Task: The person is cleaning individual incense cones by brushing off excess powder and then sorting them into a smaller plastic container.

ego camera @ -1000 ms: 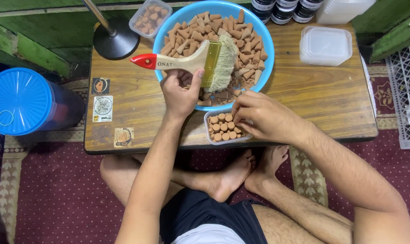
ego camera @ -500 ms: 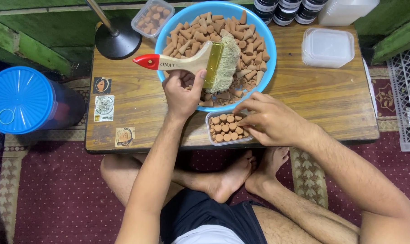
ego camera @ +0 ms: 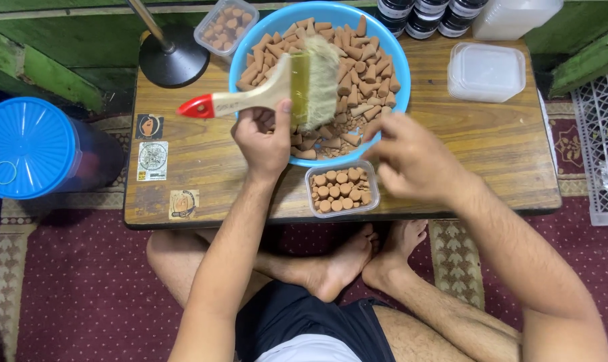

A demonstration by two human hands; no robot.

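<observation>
A big blue bowl (ego camera: pixel 392 100) full of brown cone-shaped pieces (ego camera: pixel 364 80) stands on the low wooden table (ego camera: pixel 451 161). My left hand (ego camera: pixel 264 137) grips a wide paintbrush (ego camera: pixel 277 90) with a wooden handle and red tip; its bristles lie over the bowl. My right hand (ego camera: pixel 411 161) hovers at the bowl's near right rim, fingers curled; whether it holds a cone is hidden. Just below the bowl sits a small clear tub (ego camera: pixel 341 188) filled with upright cones, between my two hands.
A second clear tub of cones (ego camera: pixel 225 27) and a black lamp base (ego camera: pixel 173 60) stand at the back left. Stacked clear lids (ego camera: pixel 486 71), dark jars (ego camera: pixel 424 17) and a white container (ego camera: pixel 515 17) are back right. A blue-lidded bucket (ego camera: pixel 29 147) stands left of the table.
My right hand has lifted off the small tub and moved up and right to the bowl's rim. The tub's cones now show fully. The brush stays over the bowl.
</observation>
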